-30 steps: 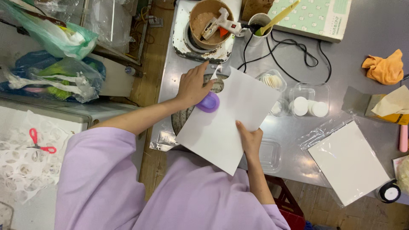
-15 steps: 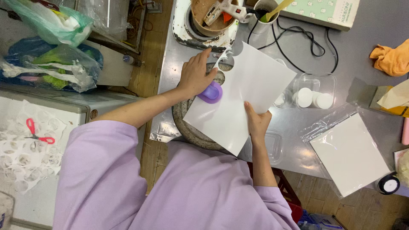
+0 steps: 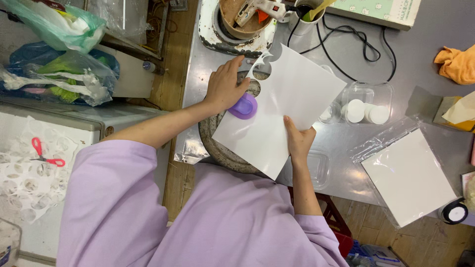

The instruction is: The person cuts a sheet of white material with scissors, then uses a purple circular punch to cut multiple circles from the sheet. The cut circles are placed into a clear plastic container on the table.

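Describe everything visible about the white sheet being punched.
The white sheet is a large, smooth, slightly glossy piece of card or paper, lying tilted like a diamond over a round metal pan. Its upper-left edge has scalloped round cut-outs. A purple punch grips its left edge under the left hand; the right hand pinches its lower edge.

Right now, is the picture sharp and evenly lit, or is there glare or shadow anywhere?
Head view: mostly sharp, lit softly from above; the white sheet is bright but not washed out; the left hand on the purple punch and the right hand cast only faint shadows; the clear wrap glints a little; edges bend slightly.
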`<state>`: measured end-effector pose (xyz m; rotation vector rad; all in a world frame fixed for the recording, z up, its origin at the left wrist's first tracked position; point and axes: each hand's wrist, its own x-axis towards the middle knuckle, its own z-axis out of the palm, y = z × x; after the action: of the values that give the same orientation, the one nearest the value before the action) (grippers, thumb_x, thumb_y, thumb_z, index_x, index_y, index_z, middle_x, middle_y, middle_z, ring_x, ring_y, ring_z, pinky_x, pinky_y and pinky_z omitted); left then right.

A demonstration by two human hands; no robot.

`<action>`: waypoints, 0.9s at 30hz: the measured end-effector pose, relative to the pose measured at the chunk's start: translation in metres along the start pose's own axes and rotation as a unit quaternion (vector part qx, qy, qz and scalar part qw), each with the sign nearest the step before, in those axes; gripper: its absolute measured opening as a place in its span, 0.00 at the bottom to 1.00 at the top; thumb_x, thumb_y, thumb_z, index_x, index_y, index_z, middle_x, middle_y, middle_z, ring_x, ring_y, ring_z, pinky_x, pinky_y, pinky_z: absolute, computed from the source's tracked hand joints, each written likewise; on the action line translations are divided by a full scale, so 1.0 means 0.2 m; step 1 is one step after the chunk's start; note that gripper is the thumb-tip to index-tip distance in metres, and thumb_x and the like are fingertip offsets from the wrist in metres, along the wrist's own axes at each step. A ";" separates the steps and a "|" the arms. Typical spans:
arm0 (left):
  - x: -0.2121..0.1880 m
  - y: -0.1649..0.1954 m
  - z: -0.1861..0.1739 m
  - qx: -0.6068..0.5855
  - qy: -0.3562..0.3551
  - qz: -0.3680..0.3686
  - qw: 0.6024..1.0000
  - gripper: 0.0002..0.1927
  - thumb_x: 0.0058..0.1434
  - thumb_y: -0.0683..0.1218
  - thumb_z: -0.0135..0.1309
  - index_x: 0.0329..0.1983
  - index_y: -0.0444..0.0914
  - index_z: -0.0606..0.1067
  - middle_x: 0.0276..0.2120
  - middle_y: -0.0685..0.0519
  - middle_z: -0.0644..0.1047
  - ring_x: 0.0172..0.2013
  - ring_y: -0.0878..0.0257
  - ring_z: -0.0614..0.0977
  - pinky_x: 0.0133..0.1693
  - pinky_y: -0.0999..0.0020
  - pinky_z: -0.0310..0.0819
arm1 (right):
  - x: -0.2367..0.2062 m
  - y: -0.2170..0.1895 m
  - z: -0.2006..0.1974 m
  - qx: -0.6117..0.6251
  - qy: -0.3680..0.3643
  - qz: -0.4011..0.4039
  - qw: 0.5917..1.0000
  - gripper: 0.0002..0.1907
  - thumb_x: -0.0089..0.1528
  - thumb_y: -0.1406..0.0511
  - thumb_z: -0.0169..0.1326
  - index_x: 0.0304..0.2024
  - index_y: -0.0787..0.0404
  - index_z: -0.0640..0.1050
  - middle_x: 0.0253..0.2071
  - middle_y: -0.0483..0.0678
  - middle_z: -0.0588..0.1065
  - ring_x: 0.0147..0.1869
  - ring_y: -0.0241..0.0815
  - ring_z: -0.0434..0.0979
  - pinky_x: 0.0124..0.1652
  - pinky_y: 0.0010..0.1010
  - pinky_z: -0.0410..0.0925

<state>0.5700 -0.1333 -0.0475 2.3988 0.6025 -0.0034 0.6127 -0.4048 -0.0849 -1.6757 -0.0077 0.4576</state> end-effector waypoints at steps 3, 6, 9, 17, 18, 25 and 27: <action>0.00 0.00 0.00 -0.008 -0.003 -0.009 1.000 0.32 0.65 0.52 0.55 0.69 0.37 0.61 0.60 0.45 0.73 0.59 0.46 0.74 0.56 0.49 0.66 | 0.00 0.00 0.00 -0.001 0.000 0.008 1.000 0.12 0.62 0.67 0.65 0.41 0.72 0.81 0.37 0.50 0.81 0.38 0.35 0.79 0.40 0.26 0.71; 0.00 -0.01 0.00 -0.003 -0.014 -0.027 1.000 0.30 0.64 0.51 0.54 0.68 0.40 0.63 0.59 0.47 0.74 0.59 0.49 0.74 0.57 0.50 0.66 | -0.01 0.01 0.00 0.004 0.002 0.006 1.000 0.12 0.62 0.67 0.65 0.41 0.72 0.81 0.37 0.50 0.81 0.38 0.35 0.79 0.40 0.26 0.71; 0.01 -0.03 0.00 0.010 -0.025 0.003 1.000 0.27 0.66 0.50 0.52 0.68 0.42 0.65 0.59 0.46 0.74 0.58 0.49 0.75 0.57 0.49 0.66 | 0.00 0.01 0.00 0.010 0.002 0.008 1.000 0.12 0.62 0.67 0.64 0.41 0.73 0.80 0.37 0.50 0.81 0.39 0.36 0.79 0.41 0.26 0.72; 0.11 0.01 -0.02 -0.020 -0.106 -0.060 0.992 0.30 0.68 0.54 0.45 0.74 0.46 0.61 0.61 0.43 0.73 0.58 0.45 0.76 0.58 0.51 0.68 | -0.01 0.01 -0.01 0.035 0.011 0.004 0.999 0.14 0.62 0.67 0.65 0.44 0.73 0.80 0.40 0.52 0.81 0.41 0.37 0.79 0.43 0.27 0.72; 0.11 0.02 -0.03 -0.017 -0.098 -0.050 0.994 0.31 0.68 0.55 0.46 0.74 0.45 0.62 0.62 0.44 0.74 0.58 0.45 0.76 0.59 0.52 0.69 | -0.01 0.01 0.00 0.047 0.007 -0.001 0.999 0.15 0.62 0.67 0.65 0.44 0.73 0.80 0.41 0.52 0.80 0.42 0.37 0.79 0.44 0.27 0.72; 0.11 0.16 -0.08 0.075 -0.029 0.033 0.996 0.38 0.64 0.59 0.54 0.71 0.37 0.59 0.55 0.40 0.77 0.55 0.44 0.78 0.58 0.46 0.66 | 0.07 -0.04 -0.01 0.033 0.034 -0.026 0.999 0.16 0.61 0.67 0.65 0.45 0.74 0.79 0.41 0.53 0.81 0.41 0.38 0.80 0.43 0.28 0.73; 0.12 0.18 -0.09 0.046 -0.005 0.029 0.999 0.39 0.64 0.59 0.56 0.70 0.34 0.58 0.56 0.38 0.76 0.55 0.43 0.77 0.55 0.45 0.67 | 0.11 -0.06 0.00 0.031 0.044 -0.048 0.997 0.15 0.61 0.67 0.66 0.45 0.74 0.79 0.42 0.53 0.81 0.42 0.38 0.80 0.44 0.28 0.73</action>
<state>0.6043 -0.1368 -0.0162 2.5024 0.5389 -0.0183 0.6368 -0.3977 -0.0790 -1.6253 -0.0089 0.3087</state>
